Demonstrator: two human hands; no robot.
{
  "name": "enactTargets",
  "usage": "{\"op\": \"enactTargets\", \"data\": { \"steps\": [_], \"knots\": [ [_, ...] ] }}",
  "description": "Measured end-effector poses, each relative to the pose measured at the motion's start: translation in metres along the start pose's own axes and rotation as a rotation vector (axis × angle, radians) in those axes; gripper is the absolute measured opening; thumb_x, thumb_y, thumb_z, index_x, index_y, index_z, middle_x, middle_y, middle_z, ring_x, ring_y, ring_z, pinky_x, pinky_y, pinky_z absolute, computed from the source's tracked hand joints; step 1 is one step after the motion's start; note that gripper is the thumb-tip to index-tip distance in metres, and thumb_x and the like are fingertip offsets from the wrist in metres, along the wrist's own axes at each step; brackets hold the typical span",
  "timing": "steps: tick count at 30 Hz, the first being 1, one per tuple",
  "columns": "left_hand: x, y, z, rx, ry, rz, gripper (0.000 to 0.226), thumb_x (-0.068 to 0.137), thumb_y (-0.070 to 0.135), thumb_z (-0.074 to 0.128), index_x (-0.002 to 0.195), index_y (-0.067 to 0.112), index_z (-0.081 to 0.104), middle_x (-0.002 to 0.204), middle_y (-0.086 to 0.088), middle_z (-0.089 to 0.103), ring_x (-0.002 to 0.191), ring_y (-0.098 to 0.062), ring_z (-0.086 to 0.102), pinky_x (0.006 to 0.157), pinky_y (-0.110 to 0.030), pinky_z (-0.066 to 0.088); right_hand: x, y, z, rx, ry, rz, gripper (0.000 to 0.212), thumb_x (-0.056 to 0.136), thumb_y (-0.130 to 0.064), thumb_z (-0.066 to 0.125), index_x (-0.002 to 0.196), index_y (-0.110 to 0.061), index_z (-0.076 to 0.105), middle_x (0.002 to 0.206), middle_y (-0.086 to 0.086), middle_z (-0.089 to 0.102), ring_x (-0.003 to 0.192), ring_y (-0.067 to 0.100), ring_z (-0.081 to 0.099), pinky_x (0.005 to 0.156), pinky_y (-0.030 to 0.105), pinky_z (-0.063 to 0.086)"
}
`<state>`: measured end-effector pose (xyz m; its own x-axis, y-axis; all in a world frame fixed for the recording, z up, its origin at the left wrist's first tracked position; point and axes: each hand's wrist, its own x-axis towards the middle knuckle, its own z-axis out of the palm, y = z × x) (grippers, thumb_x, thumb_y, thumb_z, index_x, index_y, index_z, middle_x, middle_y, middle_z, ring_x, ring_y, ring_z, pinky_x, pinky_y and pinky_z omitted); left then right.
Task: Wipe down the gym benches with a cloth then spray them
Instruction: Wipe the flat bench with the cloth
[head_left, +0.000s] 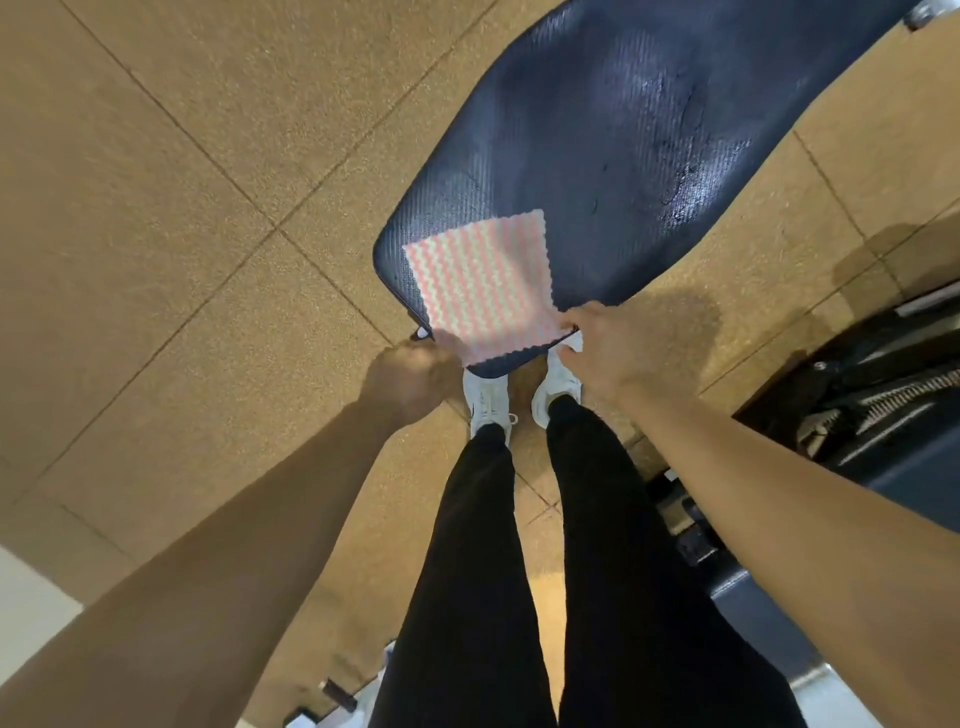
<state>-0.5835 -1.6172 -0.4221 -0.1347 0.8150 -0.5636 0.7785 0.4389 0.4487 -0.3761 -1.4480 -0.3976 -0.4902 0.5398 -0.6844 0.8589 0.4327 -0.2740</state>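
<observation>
A dark blue padded gym bench runs from the centre up to the top right, with shiny wet patches on its far half. A pink and white zigzag cloth lies spread flat on the bench's near end. My left hand pinches the cloth's near left corner. My right hand pinches its near right corner. Both hands sit at the bench's near edge, above my white shoes. No spray bottle is in view.
The floor is tan rubber tiles with dark seams. Black gym equipment with a toothed metal rail stands at the right, close to my right arm. My legs in black trousers stand at the bench's end.
</observation>
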Motion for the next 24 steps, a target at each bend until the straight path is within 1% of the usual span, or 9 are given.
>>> {"op": "enactTargets", "data": {
  "steps": [2,4,6,8,11,16,20,22,24],
  "knots": [
    [0.014,-0.005,0.014,0.015,0.174,0.091,0.035,0.086,0.026,0.056,0.110,0.013,0.077,0.108,-0.010,0.075,0.093,-0.035,0.070,0.078,-0.040,0.058,0.010,0.009,0.022,0.308,0.076,0.196,0.038,0.096,-0.035,0.069,0.130,-0.020,0.063,0.133,0.006,0.063,0.115,0.022,0.063,0.092,0.021,0.045],
    [0.034,-0.008,0.026,0.064,0.292,0.197,0.033,0.090,0.019,0.061,0.121,0.013,0.073,0.121,-0.008,0.070,0.105,-0.031,0.066,0.086,-0.041,0.057,0.020,0.019,0.040,0.581,0.176,0.379,0.047,0.090,-0.035,0.075,0.132,-0.021,0.059,0.134,0.005,0.063,0.118,0.023,0.063,0.103,0.031,0.051],
    [0.054,0.000,0.031,0.121,0.315,0.226,0.041,0.103,0.032,0.052,0.140,0.017,0.062,0.146,-0.008,0.057,0.131,-0.030,0.053,0.104,-0.044,0.049,0.031,0.031,0.051,0.776,0.304,0.524,0.057,0.085,-0.027,0.080,0.136,-0.022,0.054,0.136,0.004,0.059,0.121,0.023,0.060,0.104,0.042,0.054],
    [0.073,0.007,0.034,0.307,0.230,0.244,0.058,0.105,0.054,0.044,0.156,0.026,0.041,0.166,-0.008,0.033,0.152,-0.034,0.030,0.118,-0.051,0.034,0.042,0.041,0.055,0.905,0.424,0.615,0.070,0.083,-0.024,0.082,0.143,-0.027,0.045,0.140,0.001,0.053,0.125,0.023,0.057,0.104,0.043,0.053],
    [0.097,0.014,0.042,0.519,0.113,0.247,0.080,0.099,0.073,0.034,0.164,0.032,0.014,0.172,-0.011,0.007,0.156,-0.044,0.008,0.120,-0.066,0.020,0.056,0.050,0.052,0.995,0.515,0.605,0.086,0.085,-0.018,0.081,0.154,-0.034,0.030,0.151,0.000,0.040,0.134,0.025,0.053,0.108,0.043,0.050],
    [0.128,0.019,0.057,0.383,0.246,-0.069,0.086,0.095,0.082,0.024,0.163,0.031,0.016,0.171,-0.014,0.011,0.153,-0.054,0.009,0.117,-0.075,0.013,0.079,0.070,0.055,1.066,0.560,0.533,0.096,0.089,-0.008,0.075,0.161,-0.030,0.016,0.152,-0.005,0.034,0.140,0.022,0.046,0.114,0.045,0.043],
    [0.124,0.031,0.075,0.487,0.167,0.013,0.094,0.088,0.090,0.016,0.163,0.034,0.010,0.171,-0.014,0.009,0.151,-0.056,0.009,0.116,-0.076,0.010,0.087,0.079,0.061,0.954,0.526,0.511,0.098,0.089,-0.016,0.077,0.163,-0.021,0.013,0.151,0.001,0.039,0.143,0.021,0.040,0.120,0.042,0.034],
    [0.113,0.035,0.086,0.522,0.155,0.080,0.096,0.087,0.091,0.016,0.163,0.032,0.005,0.171,-0.018,0.007,0.151,-0.057,0.008,0.115,-0.077,0.009,0.089,0.086,0.067,0.951,0.539,0.471,0.102,0.085,-0.016,0.080,0.163,-0.021,0.013,0.152,-0.001,0.041,0.143,0.021,0.041,0.116,0.044,0.042],
    [0.107,0.035,0.094,0.537,0.146,0.107,0.100,0.087,0.090,0.018,0.163,0.028,0.002,0.170,-0.022,0.005,0.152,-0.056,0.008,0.115,-0.077,0.009,0.087,0.093,0.075,0.953,0.527,0.434,0.105,0.083,-0.016,0.082,0.162,-0.025,0.014,0.155,-0.005,0.039,0.141,0.019,0.044,0.107,0.040,0.052]
  ]
}}
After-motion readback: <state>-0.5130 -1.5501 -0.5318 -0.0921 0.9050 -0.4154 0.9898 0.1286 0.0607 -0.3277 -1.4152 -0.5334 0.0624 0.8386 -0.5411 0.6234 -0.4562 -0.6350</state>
